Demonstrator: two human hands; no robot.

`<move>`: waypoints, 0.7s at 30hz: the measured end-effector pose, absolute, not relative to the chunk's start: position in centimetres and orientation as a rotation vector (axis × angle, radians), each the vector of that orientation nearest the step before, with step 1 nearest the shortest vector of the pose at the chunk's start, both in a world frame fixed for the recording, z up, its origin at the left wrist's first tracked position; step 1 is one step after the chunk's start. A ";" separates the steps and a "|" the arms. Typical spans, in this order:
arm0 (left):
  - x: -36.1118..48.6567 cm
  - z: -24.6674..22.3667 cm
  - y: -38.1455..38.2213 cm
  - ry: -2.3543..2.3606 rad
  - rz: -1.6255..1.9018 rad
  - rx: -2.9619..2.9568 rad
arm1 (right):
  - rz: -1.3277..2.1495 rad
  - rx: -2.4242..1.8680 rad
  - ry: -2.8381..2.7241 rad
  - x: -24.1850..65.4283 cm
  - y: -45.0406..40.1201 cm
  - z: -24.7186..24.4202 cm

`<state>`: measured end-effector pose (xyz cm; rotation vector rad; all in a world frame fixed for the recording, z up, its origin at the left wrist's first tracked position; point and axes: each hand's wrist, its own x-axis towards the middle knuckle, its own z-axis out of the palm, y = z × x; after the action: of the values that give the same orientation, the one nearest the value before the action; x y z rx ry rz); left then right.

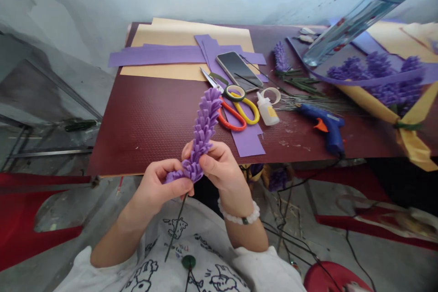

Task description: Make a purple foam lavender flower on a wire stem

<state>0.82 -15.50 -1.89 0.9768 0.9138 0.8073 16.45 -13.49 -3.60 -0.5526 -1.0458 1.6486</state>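
Observation:
A purple paper lavender flower leans up from between my hands, its green wire stem hanging down in front of my shirt. My left hand pinches the loose end of the fringed purple strip at the flower's base. Thumb and fingers of my right hand close on the lower part of the flower. Just beyond the flower lie scissors with red and yellow handles, a roll of green tape and a small white glue bottle.
On the dark red table lie purple strips, tan paper sheets, a phone and a blue glue gun. A finished lavender flower and a wrapped bouquet are to the right. A clear bottle stands behind.

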 end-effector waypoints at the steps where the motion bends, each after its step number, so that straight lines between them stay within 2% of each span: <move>1: 0.9 -1.9 -15.6 0.955 0.839 1.012 | 1.635 -0.564 -1.050 16.5 -13.5 -3.5; 6: 1.4 -1.2 -16.2 1.298 1.102 1.526 | 1.502 -0.764 -1.181 16.6 -14.0 -2.4; 10: 1.6 -1.1 -16.5 1.381 1.209 1.800 | 1.377 -0.943 -1.182 16.3 -14.4 -2.0; 21: 0.6 -1.4 -15.8 1.308 1.032 1.404 | 1.449 -0.848 -1.072 16.8 -14.2 -1.9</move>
<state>0.58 -15.79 -1.41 1.4038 1.3084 1.0323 16.77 -14.19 -1.87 -0.8485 -1.0724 1.4495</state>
